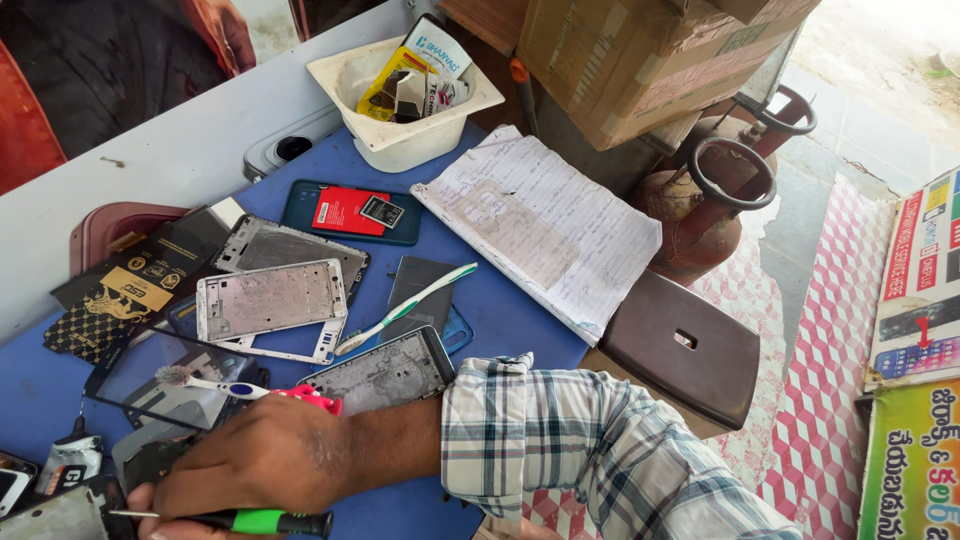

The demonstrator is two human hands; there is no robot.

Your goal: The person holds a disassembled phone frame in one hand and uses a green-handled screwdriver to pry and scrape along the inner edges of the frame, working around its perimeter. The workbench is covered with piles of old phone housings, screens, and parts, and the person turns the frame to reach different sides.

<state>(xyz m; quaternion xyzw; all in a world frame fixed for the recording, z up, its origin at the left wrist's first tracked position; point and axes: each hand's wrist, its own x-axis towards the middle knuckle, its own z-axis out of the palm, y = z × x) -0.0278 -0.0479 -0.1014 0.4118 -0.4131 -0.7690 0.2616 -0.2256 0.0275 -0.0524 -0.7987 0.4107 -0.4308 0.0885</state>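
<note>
While the blue desk lay strewn with phone frames, a written notebook sat at its far right. Your right hand, near left, was clamped around a green-handled screwdriver, lying level at the near edge. Your left hand stayed unseen.

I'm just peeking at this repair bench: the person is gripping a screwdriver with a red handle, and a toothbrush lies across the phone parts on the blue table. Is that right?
Not quite. The head view shows the screwdriver in the right hand has a green handle, not red. The toothbrush does lie across the phone parts on the blue table.
</note>
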